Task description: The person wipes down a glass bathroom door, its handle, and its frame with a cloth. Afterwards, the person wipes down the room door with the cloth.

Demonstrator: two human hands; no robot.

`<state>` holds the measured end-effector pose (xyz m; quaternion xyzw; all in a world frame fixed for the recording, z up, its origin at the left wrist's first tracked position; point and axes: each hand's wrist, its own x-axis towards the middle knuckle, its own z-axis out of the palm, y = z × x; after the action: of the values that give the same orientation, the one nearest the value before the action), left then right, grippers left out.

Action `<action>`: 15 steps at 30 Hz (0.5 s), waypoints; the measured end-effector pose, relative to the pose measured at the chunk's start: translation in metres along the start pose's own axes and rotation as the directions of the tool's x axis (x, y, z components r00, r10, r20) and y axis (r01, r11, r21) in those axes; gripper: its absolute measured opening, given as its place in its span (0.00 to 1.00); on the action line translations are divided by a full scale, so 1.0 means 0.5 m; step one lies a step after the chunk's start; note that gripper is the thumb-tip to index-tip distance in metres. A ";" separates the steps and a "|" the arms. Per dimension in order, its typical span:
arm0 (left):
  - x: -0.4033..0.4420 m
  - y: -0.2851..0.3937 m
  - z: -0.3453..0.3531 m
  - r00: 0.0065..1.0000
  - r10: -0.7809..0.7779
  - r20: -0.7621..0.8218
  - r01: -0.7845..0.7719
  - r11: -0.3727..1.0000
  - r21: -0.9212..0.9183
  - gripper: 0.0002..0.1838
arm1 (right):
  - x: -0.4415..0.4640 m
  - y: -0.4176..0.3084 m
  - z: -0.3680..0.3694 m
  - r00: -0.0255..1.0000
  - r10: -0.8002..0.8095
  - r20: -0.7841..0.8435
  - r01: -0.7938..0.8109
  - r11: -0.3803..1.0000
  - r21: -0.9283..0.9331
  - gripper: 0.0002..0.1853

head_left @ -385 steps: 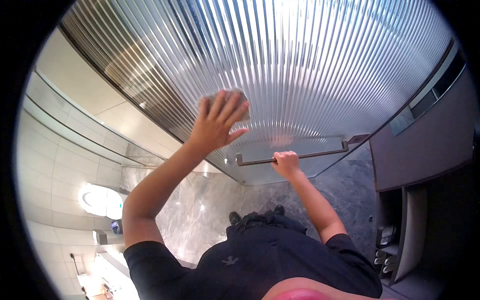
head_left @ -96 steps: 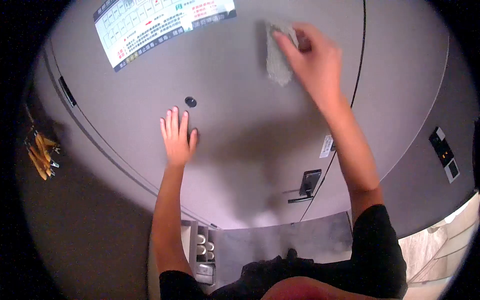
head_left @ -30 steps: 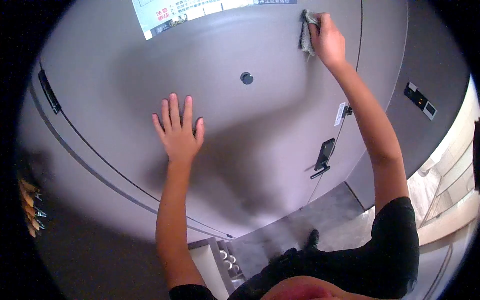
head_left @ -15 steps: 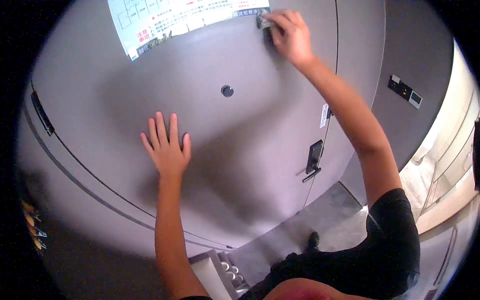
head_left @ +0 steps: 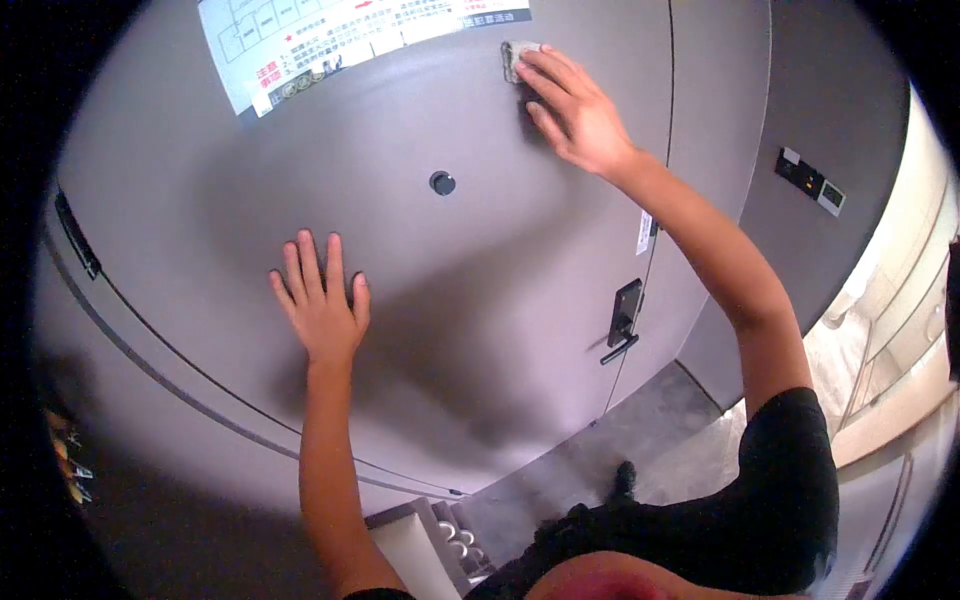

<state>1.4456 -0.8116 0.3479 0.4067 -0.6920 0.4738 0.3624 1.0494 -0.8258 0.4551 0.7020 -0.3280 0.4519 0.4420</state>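
My right hand [head_left: 580,115] presses a small folded grey cloth [head_left: 514,62] against the grey door [head_left: 500,230], just below the lower right corner of a printed notice [head_left: 380,28]. Part of the cloth is hidden under the fingers. Flat on the door, lower and to the left, rests my left hand [head_left: 325,310] with its fingers spread and nothing in it. A round black peephole [head_left: 442,183] sits between the two hands, and the notice's bottom edge looks worn at its left end.
A black door handle with a lock plate [head_left: 624,315] is on the right side of the door. Farther right, a switch panel [head_left: 810,181] is on the wall. A dark hinge [head_left: 77,234] shows at the left edge. Below is grey floor [head_left: 655,420], beside a light-topped cabinet [head_left: 415,550].
My right hand and the cloth have moved down, off the notice's bottom edge onto the bare door. The view has shifted slightly; my left hand stays flat on the door.
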 end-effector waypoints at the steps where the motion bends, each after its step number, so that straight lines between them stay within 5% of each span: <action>1: -0.005 -0.006 0.000 1.000 0.005 0.011 -0.005 1.000 -0.010 0.32 | 0.000 -0.005 -0.001 1.000 0.000 0.024 -0.001 1.000 0.024 0.27; 12: -0.083 -0.047 -0.013 0.998 -0.029 0.047 0.032 0.998 -0.053 0.33 | 0.081 -0.152 0.019 0.989 -0.041 0.145 0.018 0.987 0.157 0.38; 15: -0.080 -0.054 -0.004 1.000 -0.003 0.029 0.005 0.998 -0.069 0.34 | 0.131 -0.237 0.032 0.990 -0.128 0.054 0.120 0.985 0.123 0.32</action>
<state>1.4866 -0.8067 0.3231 0.4021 -0.7122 0.4429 0.3674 1.1815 -0.7977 0.4742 0.7600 -0.2695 0.4203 0.4160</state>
